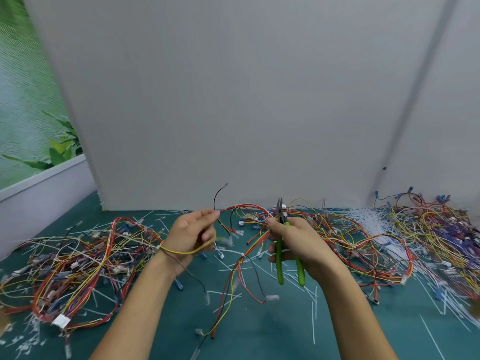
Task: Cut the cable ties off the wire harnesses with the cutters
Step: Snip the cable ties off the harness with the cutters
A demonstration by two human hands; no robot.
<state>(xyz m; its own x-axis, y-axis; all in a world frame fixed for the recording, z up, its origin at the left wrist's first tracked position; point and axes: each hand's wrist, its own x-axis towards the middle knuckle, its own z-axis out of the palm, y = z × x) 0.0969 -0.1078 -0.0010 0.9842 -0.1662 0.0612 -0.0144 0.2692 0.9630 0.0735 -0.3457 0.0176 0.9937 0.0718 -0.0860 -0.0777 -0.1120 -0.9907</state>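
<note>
Red-yellow harness point(244, 211) arches between hands, green-handled cutters point(284, 245) upright.

There were two hands, one left hand point(191, 237) and one right hand point(298, 245), one pair of green-handled cutters point(279, 266), one lifted wire harness point(241, 266), two harness heaps, left heap point(78, 266) and right heap point(428, 229), one bundle of white cable ties point(368, 219), and cut tie scraps point(313, 326) too many to count.

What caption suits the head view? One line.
Left hand pinches a wire harness while the right hand holds green cutters over a mat strewn with cut ties.
</note>
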